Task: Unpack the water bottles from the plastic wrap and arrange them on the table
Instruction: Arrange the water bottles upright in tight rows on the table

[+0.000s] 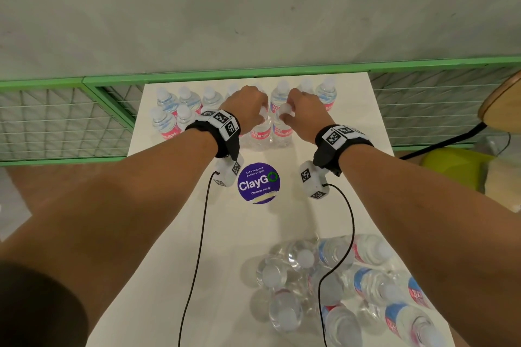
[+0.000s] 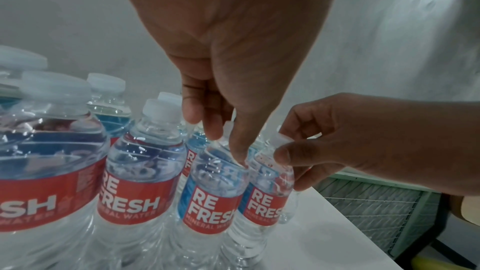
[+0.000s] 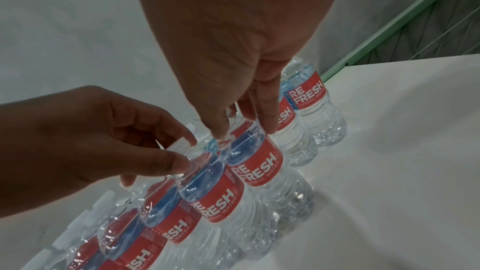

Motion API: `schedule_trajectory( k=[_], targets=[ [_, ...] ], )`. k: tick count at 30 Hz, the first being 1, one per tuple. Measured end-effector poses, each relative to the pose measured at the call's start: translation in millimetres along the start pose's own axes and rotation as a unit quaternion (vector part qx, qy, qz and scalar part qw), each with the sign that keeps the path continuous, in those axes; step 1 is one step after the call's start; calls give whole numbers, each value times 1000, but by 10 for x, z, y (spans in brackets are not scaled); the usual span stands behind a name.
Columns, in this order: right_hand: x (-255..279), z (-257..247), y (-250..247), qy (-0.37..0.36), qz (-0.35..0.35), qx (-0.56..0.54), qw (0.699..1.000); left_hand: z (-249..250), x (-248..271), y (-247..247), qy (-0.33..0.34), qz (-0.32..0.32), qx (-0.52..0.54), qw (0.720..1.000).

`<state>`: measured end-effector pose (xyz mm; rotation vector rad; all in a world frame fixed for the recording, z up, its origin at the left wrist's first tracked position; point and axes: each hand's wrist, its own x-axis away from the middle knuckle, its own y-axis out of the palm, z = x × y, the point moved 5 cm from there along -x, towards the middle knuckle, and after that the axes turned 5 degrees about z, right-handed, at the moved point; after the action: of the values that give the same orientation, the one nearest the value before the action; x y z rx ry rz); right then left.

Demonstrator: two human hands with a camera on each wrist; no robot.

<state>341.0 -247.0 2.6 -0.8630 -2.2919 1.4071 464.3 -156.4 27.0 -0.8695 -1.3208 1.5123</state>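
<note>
Two upright "Refresh" water bottles stand side by side on the far part of the white table (image 1: 358, 177). My left hand (image 1: 260, 115) pinches the cap of the left bottle (image 1: 260, 134). My right hand (image 1: 286, 115) pinches the cap of the right bottle (image 1: 282, 132). In the left wrist view my left hand (image 2: 218, 134) holds the neck of its bottle (image 2: 210, 198). In the right wrist view my right hand (image 3: 244, 124) sits over its bottle (image 3: 257, 161). More bottles (image 1: 174, 113) stand in rows along the far edge. The torn plastic-wrapped pack (image 1: 346, 284) holds several bottles at the near right.
A purple round ClayGo sticker (image 1: 258, 182) lies mid-table. A green mesh rail (image 1: 112, 84) runs behind the table against a grey wall. A round wooden seat (image 1: 501, 104) and a yellow-green object (image 1: 451, 166) stand off the right edge. Black wrist cables (image 1: 197, 262) hang over the table.
</note>
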Motion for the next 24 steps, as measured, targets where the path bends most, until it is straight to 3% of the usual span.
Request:
schedule_trajectory(
  k=[24],
  targets=[
    [-40,44,61,24,43,-33,998,-102,-76,88,-1,2,11,1000]
  ],
)
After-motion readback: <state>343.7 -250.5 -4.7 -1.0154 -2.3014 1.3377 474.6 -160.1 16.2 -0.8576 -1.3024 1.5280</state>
